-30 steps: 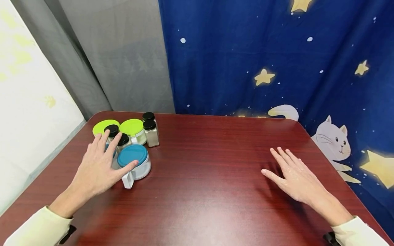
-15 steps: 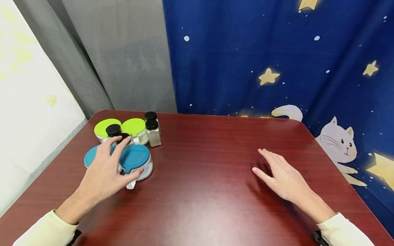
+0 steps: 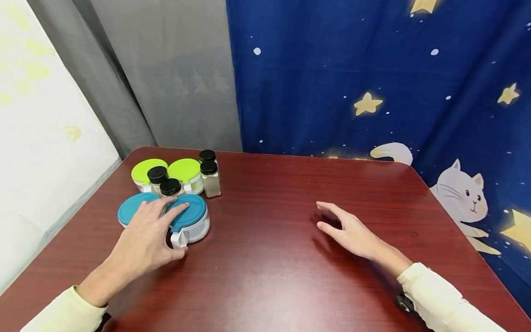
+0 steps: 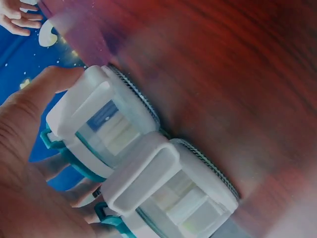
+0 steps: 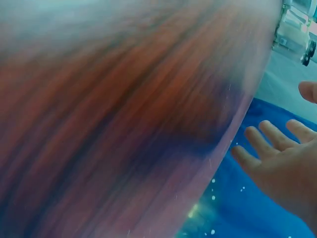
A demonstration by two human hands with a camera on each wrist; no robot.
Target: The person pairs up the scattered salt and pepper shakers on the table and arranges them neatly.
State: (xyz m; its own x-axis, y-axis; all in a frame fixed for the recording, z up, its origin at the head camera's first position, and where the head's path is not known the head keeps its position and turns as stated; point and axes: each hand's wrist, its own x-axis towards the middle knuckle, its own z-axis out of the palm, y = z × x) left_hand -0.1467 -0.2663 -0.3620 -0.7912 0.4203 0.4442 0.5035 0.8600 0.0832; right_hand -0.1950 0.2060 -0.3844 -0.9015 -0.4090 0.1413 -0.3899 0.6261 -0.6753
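Observation:
My left hand (image 3: 143,235) reaches over two handled jars with blue lids. Its index finger extends across the lid of the right blue-lidded jar (image 3: 198,229), while the thumb lies beside that jar's white handle. In the left wrist view, the thumb tip meets the white handle (image 4: 91,96) of one jar, and the other fingers pass behind the lids. The left blue-lidded jar (image 3: 134,206) stands close by, partly covered by the hand. On the right, my right hand (image 3: 352,233) hovers above the table with fingers loosely extended and nothing in its grasp.
Behind the blue lids stand two green-lidded jars (image 3: 185,170) and several small black-capped jars (image 3: 212,184), all grouped at the left of the dark red wooden table (image 3: 269,276). A blue starry curtain (image 3: 298,83) and a grey curtain (image 3: 174,83) hang beyond the far edge.
My left hand has come down toward the right blue-lidded jar, its thumb shifting to the handle. My right hand has moved left across the table. The view has shifted slightly.

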